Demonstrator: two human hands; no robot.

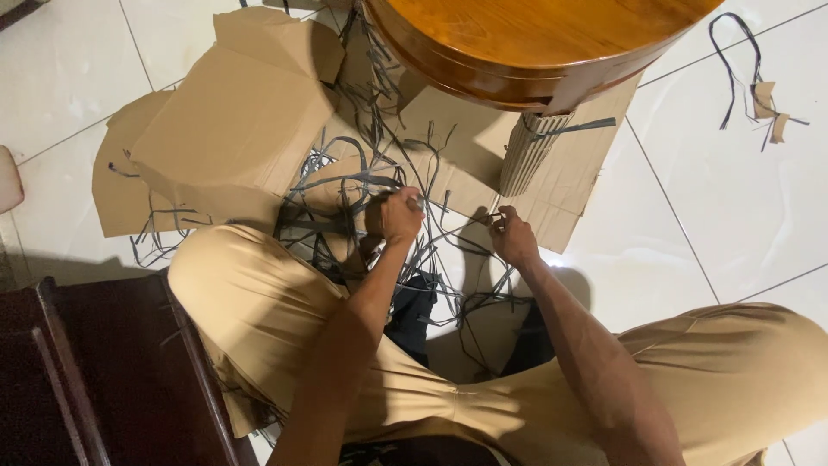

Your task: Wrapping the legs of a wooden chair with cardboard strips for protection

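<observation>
Now we see right hand (515,238) pinching strap end (495,207) just below corrugated-wrapped table leg (528,152); left hand (398,216) fisted on dark strap tangle (362,185), farther off.

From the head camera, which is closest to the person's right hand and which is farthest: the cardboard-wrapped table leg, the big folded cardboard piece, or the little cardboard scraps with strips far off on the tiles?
Starting from the right hand:
1. Cardboard-wrapped table leg, just above the hand under the round wooden table.
2. Little cardboard scraps, far right on the tiles.
3. Big folded cardboard piece, far left, beyond the left hand.
</observation>
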